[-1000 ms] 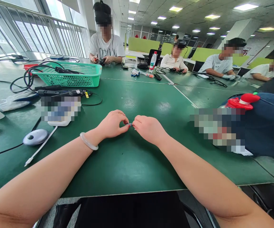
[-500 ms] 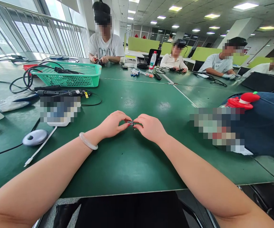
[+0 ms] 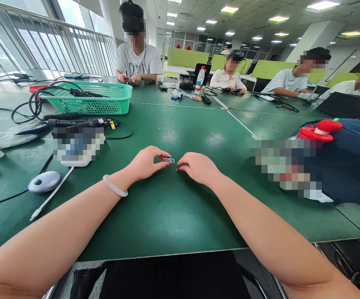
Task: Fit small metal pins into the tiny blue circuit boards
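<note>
My left hand [image 3: 149,162] pinches a small dark rectangular piece with white markings [image 3: 169,160] between thumb and fingertips, just over the green table [image 3: 161,216]. It may be a small circuit board, but it is too small to be sure. Facing it, a short gap to the right, my right hand [image 3: 198,167] has its thumb and fingers closed together. Something thin and tiny [image 3: 177,169] shows at those fingertips, and I cannot make out what it is. A pale bangle [image 3: 115,186] circles my left wrist.
To the left lie a phone on a white power bank [image 3: 80,160], a computer mouse [image 3: 45,182], black cables and a green basket [image 3: 120,99]. A navy bag [image 3: 351,166] with a red-topped item sits right. Behind stands a bottle [image 3: 200,79]; several people sit around.
My hands have drawn slightly apart. The patterned piece, earlier touched by both hands, now shows more fully in my left fingertips alone.
</note>
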{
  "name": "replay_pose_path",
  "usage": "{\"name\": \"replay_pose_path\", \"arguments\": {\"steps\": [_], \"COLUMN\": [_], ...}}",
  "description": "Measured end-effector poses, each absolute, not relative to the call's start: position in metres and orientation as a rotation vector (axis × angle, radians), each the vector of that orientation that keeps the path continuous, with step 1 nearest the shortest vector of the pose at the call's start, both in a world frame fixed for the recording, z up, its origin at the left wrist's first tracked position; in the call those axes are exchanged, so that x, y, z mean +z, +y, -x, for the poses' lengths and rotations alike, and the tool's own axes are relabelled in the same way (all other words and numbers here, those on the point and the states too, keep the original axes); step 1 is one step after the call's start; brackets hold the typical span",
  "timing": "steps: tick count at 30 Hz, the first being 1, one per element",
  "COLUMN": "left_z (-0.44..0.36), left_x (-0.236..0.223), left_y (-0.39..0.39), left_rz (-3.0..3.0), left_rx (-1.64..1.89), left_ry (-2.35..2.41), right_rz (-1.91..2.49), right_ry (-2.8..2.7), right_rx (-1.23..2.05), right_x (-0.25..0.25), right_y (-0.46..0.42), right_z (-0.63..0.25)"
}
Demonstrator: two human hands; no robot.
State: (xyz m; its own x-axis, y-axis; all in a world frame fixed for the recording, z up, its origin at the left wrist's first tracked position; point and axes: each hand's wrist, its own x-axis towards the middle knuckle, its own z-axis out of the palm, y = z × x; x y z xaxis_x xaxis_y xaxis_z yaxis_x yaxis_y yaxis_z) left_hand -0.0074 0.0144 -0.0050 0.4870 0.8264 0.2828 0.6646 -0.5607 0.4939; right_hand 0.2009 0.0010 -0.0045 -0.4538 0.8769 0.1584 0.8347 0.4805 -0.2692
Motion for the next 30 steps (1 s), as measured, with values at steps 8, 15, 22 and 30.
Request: {"name": "replay_pose_path", "arguments": {"steps": [8, 15, 22, 30], "left_z": [0.0093, 0.0099, 0.0111, 0.0110], "left_x": [-0.0090, -0.0106, -0.0141, -0.0113], "left_y": [0.0183, 0.0188, 0.0204, 0.0200], "left_rz": [-2.464, -2.512, -2.519, -2.542], "left_rx": [0.632, 0.601, 0.588, 0.567], "left_ry": [1.257, 1.237, 1.278, 1.255], "right_rz": [1.552, 1.499, 1.472, 1.423], "right_ry": [-2.499, -2.490, -2.471, -2.456], "right_rx": [0.322, 0.358, 0.373, 0.464], "right_x": [-0.0101, -0.0057, -0.0075, -0.0080], "right_y": [0.0037, 0.0029, -0.0010, 0.0018], "right_z": [-0.2011, -0.2002, -0.1960, -0.2024]}}
